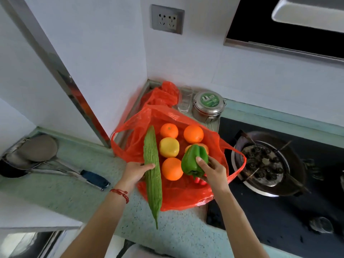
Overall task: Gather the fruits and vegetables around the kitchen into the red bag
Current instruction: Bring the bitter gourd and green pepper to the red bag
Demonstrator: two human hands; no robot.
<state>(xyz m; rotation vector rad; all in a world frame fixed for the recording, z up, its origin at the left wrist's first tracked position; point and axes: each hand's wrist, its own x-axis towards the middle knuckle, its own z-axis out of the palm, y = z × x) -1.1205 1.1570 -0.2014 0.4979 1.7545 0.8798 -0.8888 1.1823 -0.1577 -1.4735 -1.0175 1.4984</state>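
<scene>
The red bag (178, 194) lies open on the counter in the corner. Inside it sit three oranges (193, 134), a yellow fruit (169, 147) and something small and red near the front (200, 181). My left hand (135, 172) grips a long green bitter gourd (152, 164) around its middle, holding it lengthwise over the bag's left edge. My right hand (214, 171) holds a green bell pepper (193, 160) just above the fruit in the bag's right half. An orange-coloured fruit is partly hidden behind the pepper.
A gas burner (264, 162) on a black hob lies right of the bag. A steel lidded tin (207, 106) and a glass (184, 99) stand behind it. A pan lid (37, 148) and a knife (93, 178) lie on the left counter. A wall corner rises behind.
</scene>
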